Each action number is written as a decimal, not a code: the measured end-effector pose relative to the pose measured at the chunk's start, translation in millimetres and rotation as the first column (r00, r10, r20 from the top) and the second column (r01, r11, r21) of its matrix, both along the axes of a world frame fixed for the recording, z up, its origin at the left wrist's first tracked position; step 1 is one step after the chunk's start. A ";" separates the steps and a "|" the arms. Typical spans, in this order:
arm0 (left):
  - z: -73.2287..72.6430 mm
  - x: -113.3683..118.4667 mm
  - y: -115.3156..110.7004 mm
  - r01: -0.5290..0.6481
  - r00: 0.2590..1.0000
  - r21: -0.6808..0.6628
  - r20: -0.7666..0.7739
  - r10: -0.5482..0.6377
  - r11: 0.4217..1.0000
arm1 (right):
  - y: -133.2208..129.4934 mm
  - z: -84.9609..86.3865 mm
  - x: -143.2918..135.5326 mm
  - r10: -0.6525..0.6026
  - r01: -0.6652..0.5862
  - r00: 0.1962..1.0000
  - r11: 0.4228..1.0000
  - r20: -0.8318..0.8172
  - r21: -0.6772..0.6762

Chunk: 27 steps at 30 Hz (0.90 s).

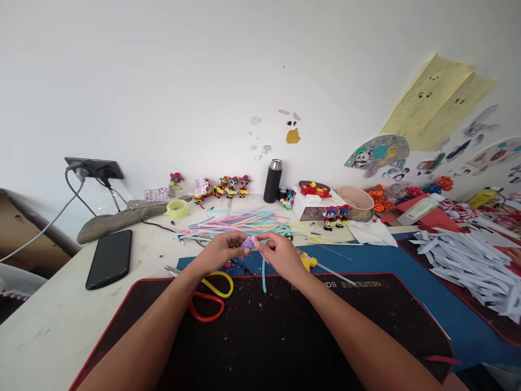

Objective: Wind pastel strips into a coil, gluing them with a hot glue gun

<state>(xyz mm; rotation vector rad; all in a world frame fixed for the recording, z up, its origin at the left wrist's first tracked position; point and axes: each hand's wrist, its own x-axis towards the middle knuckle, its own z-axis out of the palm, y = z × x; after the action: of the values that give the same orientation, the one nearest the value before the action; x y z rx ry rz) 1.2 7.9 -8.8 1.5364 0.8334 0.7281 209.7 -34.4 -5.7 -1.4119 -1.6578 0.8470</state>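
A small purple fuzzy piece (247, 243) is pinched between the fingertips of my left hand (223, 251) above the far edge of the black mat. My right hand (280, 255) meets it from the right, its thumb and fingers closed on something small and pinkish beside the purple piece. A light blue strip (264, 276) hangs down below my right fingers. Scissors with red and yellow handles (223, 283) lie under my left wrist. Just right of my right hand is a yellow glue gun (307, 259), partly covered.
Pastel pipe cleaners (240, 221) are heaped behind my hands. A black bottle (273, 182) and small figures (232, 187) stand by the wall. A phone (109, 259) lies left; white paper strips (468, 266) are piled right, near another person's hand (514, 255).
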 end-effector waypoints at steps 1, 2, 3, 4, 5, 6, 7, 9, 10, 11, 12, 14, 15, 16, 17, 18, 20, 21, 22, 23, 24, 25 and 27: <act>-0.1 -0.1 -0.1 -0.001 1.000 0.000 -0.008 0.001 1.000 | 0.3 -0.3 0.2 -0.001 0.001 1.000 1.000 0.000 -0.003; -0.4 -0.1 0.0 -0.002 1.000 0.000 -0.016 0.002 1.000 | 0.5 -0.8 0.5 -0.001 0.001 1.000 1.000 0.001 -0.006; -1.1 -0.2 0.2 -0.003 1.000 0.002 -0.020 0.003 1.000 | 0.7 -1.2 0.7 -0.001 0.001 1.000 1.000 0.003 -0.008; -1.9 -0.2 0.5 -0.005 1.000 0.005 -0.019 0.005 1.000 | 0.8 -1.6 1.0 0.000 0.000 1.000 1.000 0.006 -0.010; -2.8 -0.3 0.9 -0.006 1.000 0.008 -0.015 0.006 1.000 | 0.7 -1.8 1.3 0.002 -0.002 1.000 1.000 0.009 -0.012; -3.7 -0.4 1.3 -0.004 1.000 0.010 -0.013 0.004 1.000 | 0.5 -1.8 1.5 0.004 -0.004 1.000 1.000 0.011 -0.018; -4.4 -0.5 1.7 0.002 1.000 0.010 -0.016 -0.002 1.000 | 0.0 -1.5 1.7 0.007 -0.007 1.000 1.000 0.011 -0.026; -5.1 -0.8 2.2 0.022 0.999 0.003 -0.039 -0.022 1.000 | -1.3 -0.1 2.1 0.015 -0.014 1.000 0.999 0.013 -0.047; -5.3 -1.0 2.3 0.034 0.998 -0.004 -0.052 -0.034 0.999 | -2.0 0.9 2.4 0.020 -0.019 1.000 0.998 0.016 -0.056; -5.3 -1.1 2.2 0.046 0.997 -0.011 -0.063 -0.047 0.999 | -2.7 2.0 2.7 0.027 -0.025 0.999 0.998 0.022 -0.063; -5.3 -1.3 2.0 0.056 0.996 -0.018 -0.068 -0.058 0.998 | -3.4 3.0 3.1 0.034 -0.032 0.999 0.997 0.031 -0.067; -5.2 -1.6 1.4 0.075 0.995 -0.021 -0.071 -0.076 0.997 | -4.4 4.3 4.3 0.049 -0.045 0.998 0.996 0.048 -0.070; -5.1 -1.7 1.0 0.086 0.993 -0.014 -0.076 -0.087 0.996 | -4.7 4.5 4.9 0.053 -0.050 0.997 0.996 0.054 -0.069; -4.9 -1.9 0.7 0.100 0.991 -0.003 -0.086 -0.100 0.995 | -4.9 4.2 5.6 0.056 -0.053 0.997 0.997 0.058 -0.065; -4.6 -2.1 0.5 0.114 0.989 0.009 -0.100 -0.112 0.993 | -5.0 3.6 6.2 0.058 -0.054 0.996 0.997 0.060 -0.061; -4.3 -2.3 0.3 0.129 0.986 0.018 -0.113 -0.126 0.992 | -5.1 2.7 6.8 0.060 -0.057 0.996 0.997 0.062 -0.055; -3.7 -2.6 0.2 0.155 0.980 0.030 -0.133 -0.150 0.987 | -5.4 0.5 7.7 0.064 -0.061 0.996 0.997 0.064 -0.047; -3.5 -2.7 0.4 0.166 0.977 0.037 -0.141 -0.159 0.985 | -5.7 -0.5 8.0 0.065 -0.062 0.996 0.997 0.065 -0.048; -3.7 -2.8 0.6 0.177 0.974 0.048 -0.149 -0.168 0.983 | -6.0 -1.4 8.3 0.066 -0.063 0.996 0.997 0.065 -0.053; -4.1 -2.8 0.8 0.188 0.971 0.060 -0.158 -0.177 0.980 | -6.3 -2.1 8.5 0.068 -0.064 0.996 0.996 0.065 -0.060; -4.8 -2.8 1.2 0.198 0.969 0.070 -0.166 -0.184 0.978 | -6.6 -2.7 8.7 0.072 -0.067 0.995 0.995 0.066 -0.069; -5.9 -2.8 1.5 0.205 0.966 0.075 -0.175 -0.190 0.976 | -6.7 -3.1 8.8 0.078 -0.073 0.995 0.994 0.065 -0.081; -8.5 -2.6 2.3 0.211 0.962 0.073 -0.190 -0.194 0.975 | -6.8 -4.0 9.1 0.093 -0.086 0.993 0.991 0.066 -0.105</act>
<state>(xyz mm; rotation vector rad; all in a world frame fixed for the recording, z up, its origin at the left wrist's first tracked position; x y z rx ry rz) -1.4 10.2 -17.3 1.7626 0.7691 0.4872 218.7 -41.2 -9.8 -1.4601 -1.7642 0.9539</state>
